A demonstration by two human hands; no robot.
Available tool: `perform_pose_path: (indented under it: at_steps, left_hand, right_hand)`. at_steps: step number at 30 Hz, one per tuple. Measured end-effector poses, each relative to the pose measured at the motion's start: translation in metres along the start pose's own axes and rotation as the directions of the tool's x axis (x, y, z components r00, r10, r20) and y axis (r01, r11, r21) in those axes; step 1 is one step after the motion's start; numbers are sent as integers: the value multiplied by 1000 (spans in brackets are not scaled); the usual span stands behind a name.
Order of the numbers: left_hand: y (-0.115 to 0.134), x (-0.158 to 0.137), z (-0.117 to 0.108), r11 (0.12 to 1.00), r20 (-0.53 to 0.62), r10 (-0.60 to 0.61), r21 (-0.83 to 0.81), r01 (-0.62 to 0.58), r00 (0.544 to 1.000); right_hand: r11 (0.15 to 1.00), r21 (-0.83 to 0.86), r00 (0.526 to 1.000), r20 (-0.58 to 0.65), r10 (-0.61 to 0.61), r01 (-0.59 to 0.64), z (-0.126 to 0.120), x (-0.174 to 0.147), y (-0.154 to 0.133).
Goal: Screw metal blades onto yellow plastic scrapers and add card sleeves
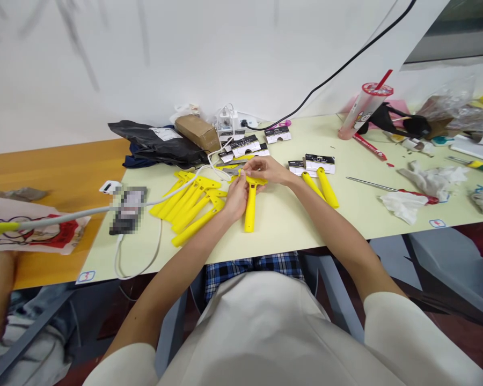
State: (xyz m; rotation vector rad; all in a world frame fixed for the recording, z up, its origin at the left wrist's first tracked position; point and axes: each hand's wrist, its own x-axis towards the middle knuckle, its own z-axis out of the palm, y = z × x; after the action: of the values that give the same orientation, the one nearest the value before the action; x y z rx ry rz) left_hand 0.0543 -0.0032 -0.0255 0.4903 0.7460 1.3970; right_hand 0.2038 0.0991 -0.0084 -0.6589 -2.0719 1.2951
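A: Where's the yellow T-shaped tool [250, 210]?
B: Held just above the table [284, 222] by the near edge, head between both hands, handle pointing to six o'clock.
A: And the grip?
B: The left hand [237, 195] is curled closed about the left of its head. The right hand [268, 170] has its fingers bent around the other end. Whether the fingertips pinch some smaller part, I can't tell.
A: What lies around it?
B: At nine o'clock, a row of matching yellow tools [195, 225], overlapping side by side. At three, two yellow handles [328, 188] next to black-and-white cards [320, 163].
A: Farther out?
B: More printed cards [244, 145] at twelve, a tumbler with a red straw [360, 112] at two.
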Motion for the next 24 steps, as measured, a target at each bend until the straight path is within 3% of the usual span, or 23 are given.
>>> perform_pose_path:
  at_steps: [6,13,19,24]
  left_hand:
    - [-3,2,-4,1000,45,7,9,-7,999]
    - [-3,9,-11,997,-67,70,48,-66,995]
    - [-2,9,-12,996,-87,84,38,-81,993]
    - [-3,9,-12,998,-84,57,19,-55,995]
  right_hand:
    - [999,-49,1000,-3,-16,16,-3,0,2]
    - [996,-69,997,64,-53,58,-1,-2,-11]
    - [973,-197,987,125,-100,124,2,-2,-9]
    - [990,-114,992,108,-65,78,2,-4,0]
